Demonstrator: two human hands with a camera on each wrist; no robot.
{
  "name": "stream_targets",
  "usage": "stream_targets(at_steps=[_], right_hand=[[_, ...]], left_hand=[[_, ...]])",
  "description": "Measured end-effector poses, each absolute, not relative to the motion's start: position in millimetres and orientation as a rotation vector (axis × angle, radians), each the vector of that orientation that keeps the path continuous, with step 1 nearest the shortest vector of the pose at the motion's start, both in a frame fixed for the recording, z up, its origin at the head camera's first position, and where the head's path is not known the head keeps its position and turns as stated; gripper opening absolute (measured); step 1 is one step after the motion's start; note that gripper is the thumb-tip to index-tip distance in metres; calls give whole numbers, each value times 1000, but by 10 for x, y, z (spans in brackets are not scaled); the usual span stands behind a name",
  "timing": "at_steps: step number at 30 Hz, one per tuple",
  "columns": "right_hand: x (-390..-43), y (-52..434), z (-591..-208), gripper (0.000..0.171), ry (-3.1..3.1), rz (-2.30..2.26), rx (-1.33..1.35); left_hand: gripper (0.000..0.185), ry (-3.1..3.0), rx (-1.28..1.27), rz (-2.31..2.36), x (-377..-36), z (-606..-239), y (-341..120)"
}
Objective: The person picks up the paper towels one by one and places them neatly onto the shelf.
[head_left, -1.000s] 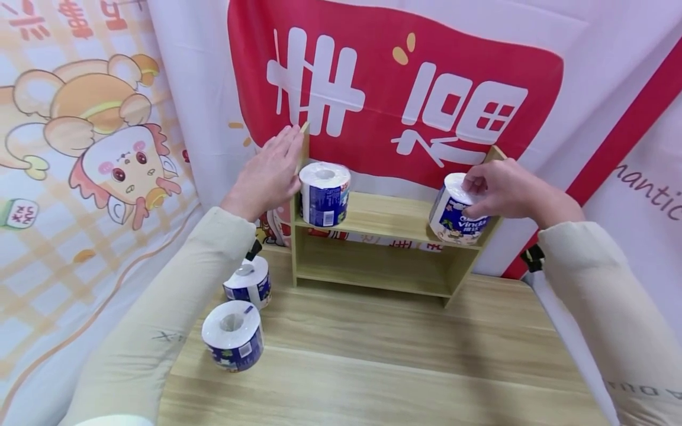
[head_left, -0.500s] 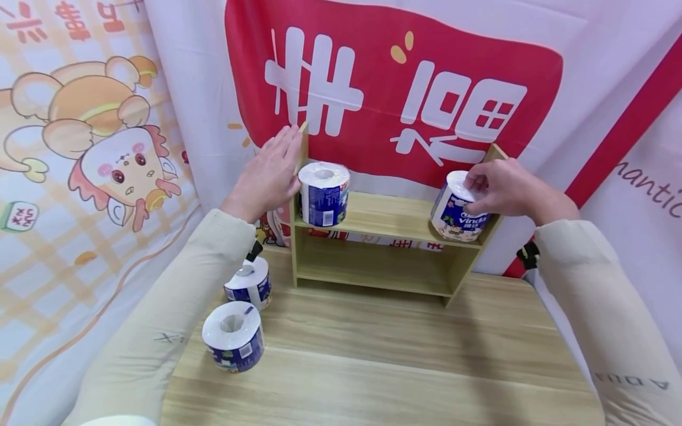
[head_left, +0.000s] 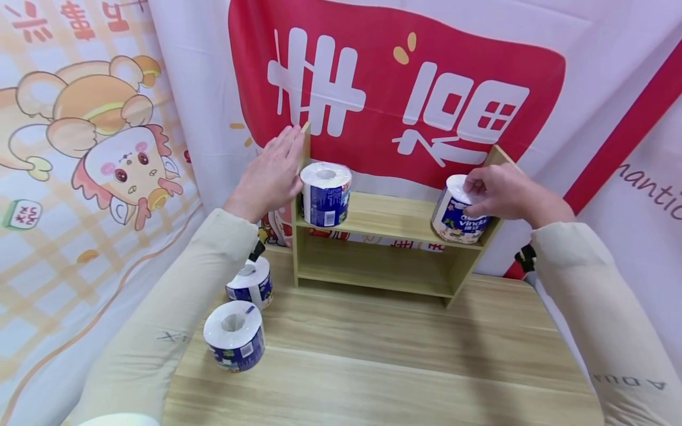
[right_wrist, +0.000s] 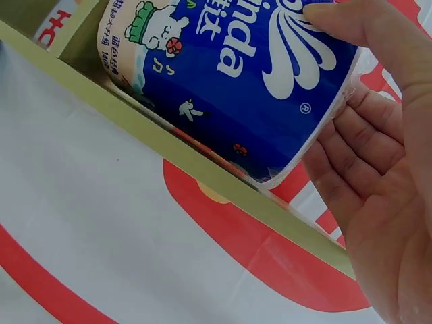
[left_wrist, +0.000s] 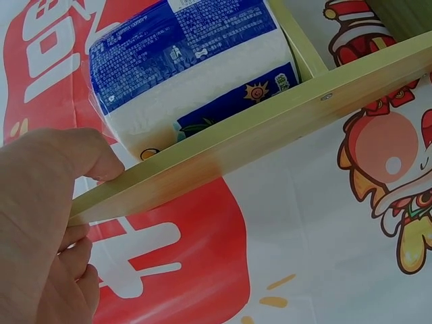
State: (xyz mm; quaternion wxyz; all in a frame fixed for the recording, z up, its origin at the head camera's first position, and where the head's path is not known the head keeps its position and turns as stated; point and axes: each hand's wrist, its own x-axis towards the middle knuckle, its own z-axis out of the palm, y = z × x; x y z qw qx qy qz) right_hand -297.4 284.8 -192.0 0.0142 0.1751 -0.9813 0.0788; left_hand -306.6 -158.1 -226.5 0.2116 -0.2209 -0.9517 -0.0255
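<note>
From the head camera, a small wooden shelf unit (head_left: 383, 248) stands at the back edge of the counter (head_left: 383, 367), against a printed backdrop (head_left: 405, 89). The left hand (head_left: 272, 174) lies flat against the outside of the unit's left side panel, its fingers (head_left: 288, 145) straight and together, holding nothing. Just inside that panel, a wrapped toilet roll (head_left: 325, 194) stands upright at the left end of the upper shelf. At the right end of the same shelf, the right hand (head_left: 503, 192) grips a second roll (head_left: 458, 213) from above, fingers curled over its top rim; this roll sits tilted near the shelf's front right corner. Two more rolls (head_left: 234, 336) stand on the counter near its left edge, one behind the other, partly behind the left sleeve (head_left: 170, 319).

From the left wrist, the left hand (left_wrist: 40, 229) presses along the wooden panel (left_wrist: 256, 128), thumb on the edge, with the blue-and-white roll (left_wrist: 196, 67) beyond it.

From the right wrist, the right hand (right_wrist: 385, 175) wraps the blue roll (right_wrist: 229, 81), thumb on its side and fingers (right_wrist: 358, 142) clamped against its end, the roll resting beside the shelf's wooden edge (right_wrist: 202, 169).
</note>
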Motion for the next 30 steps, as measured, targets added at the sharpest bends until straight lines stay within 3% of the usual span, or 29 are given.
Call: stream_targets(at_steps=[30], right_hand=[[-3000, 2845, -1977, 49, -3081, 197, 552]], left_hand=[[83, -2658, -609, 15, -3070, -2247, -1563]])
